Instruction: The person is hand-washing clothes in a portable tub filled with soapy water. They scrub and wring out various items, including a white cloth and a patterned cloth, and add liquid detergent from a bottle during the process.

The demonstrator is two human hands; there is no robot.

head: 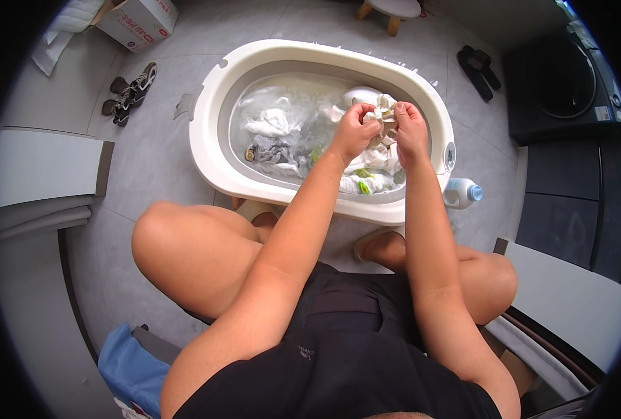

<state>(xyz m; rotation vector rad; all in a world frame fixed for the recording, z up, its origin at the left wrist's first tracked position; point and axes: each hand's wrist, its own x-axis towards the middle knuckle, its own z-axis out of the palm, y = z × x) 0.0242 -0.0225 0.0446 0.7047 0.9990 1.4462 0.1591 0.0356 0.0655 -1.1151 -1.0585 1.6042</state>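
A large oval white plastic tub (205, 149) holds cloudy water with wet clothes in it. Over its right part, my left hand (359, 131) and my right hand (409, 131) pinch a cream-white cloth (382, 112) between the fingertips, one hand on each side. Below them lie more pale fabric (378, 157) and a white ribbed cloth (360, 184) with a green avocado-like figure. On the tub's left side, a white cloth (271, 123) and a grey cloth (269, 149) lie in the water.
A white bottle with a blue cap (461, 193) stands right of the tub. Black slippers (479, 72), a stool (391, 9) and a dark front-loading washing machine (556, 78) are farther off. Sneakers (131, 94) and a cardboard box (137, 23) are at the upper left.
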